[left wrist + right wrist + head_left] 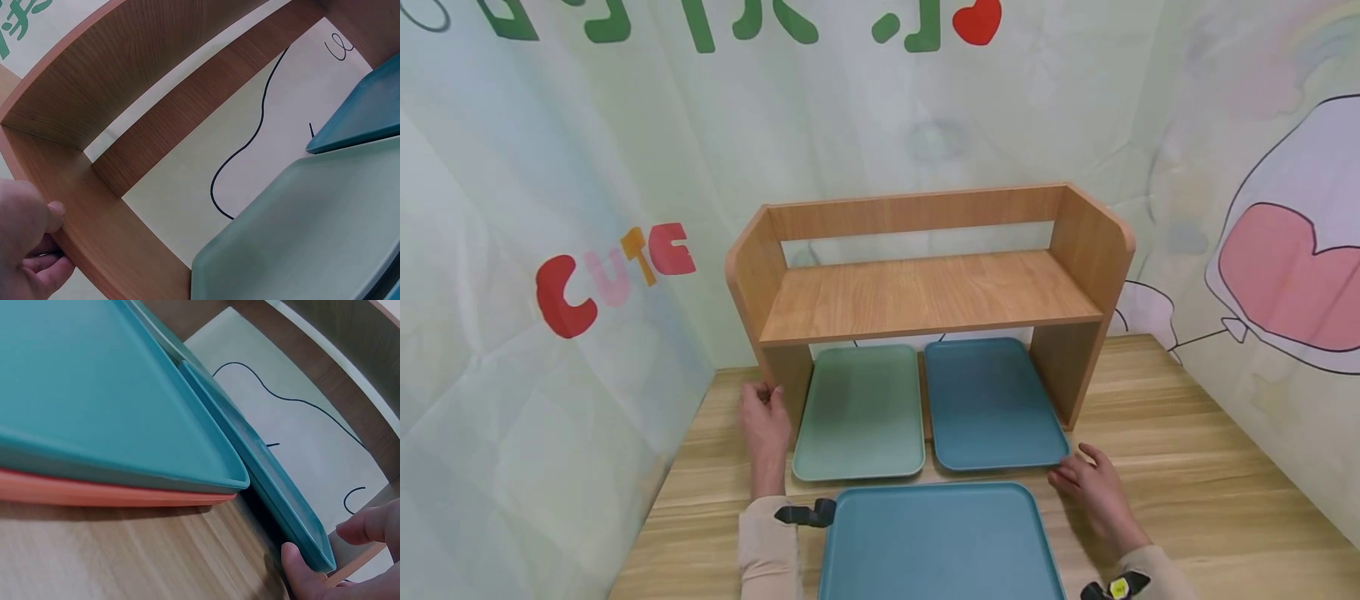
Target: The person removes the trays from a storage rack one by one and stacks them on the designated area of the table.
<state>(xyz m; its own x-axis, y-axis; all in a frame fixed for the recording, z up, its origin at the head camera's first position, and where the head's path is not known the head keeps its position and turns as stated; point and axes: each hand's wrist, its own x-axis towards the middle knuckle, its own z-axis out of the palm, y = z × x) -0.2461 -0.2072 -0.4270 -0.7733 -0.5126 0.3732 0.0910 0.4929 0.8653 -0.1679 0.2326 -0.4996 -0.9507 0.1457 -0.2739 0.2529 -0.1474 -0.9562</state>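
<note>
A small wooden shelf (925,292) stands on the table. Under its board, a pale green tray (861,412) lies on the left and a dark blue tray (992,404) on the right, both jutting out past the front. At the shelf's left side panel my left hand (766,421) grips the front edge, thumb and curled fingers meeting there in the left wrist view. My right hand (1093,492) is at the dark blue tray's front right corner. In the right wrist view its thumb (300,569) touches the rim while the forefinger (369,525) stands off it.
Nearest me lies another blue tray (940,542), stacked on an orange tray (112,490). A printed cloth (925,125) hangs behind the shelf and along both sides of the wooden table (1202,467). The shelf's upper board (925,292) has raised sides and a back rail.
</note>
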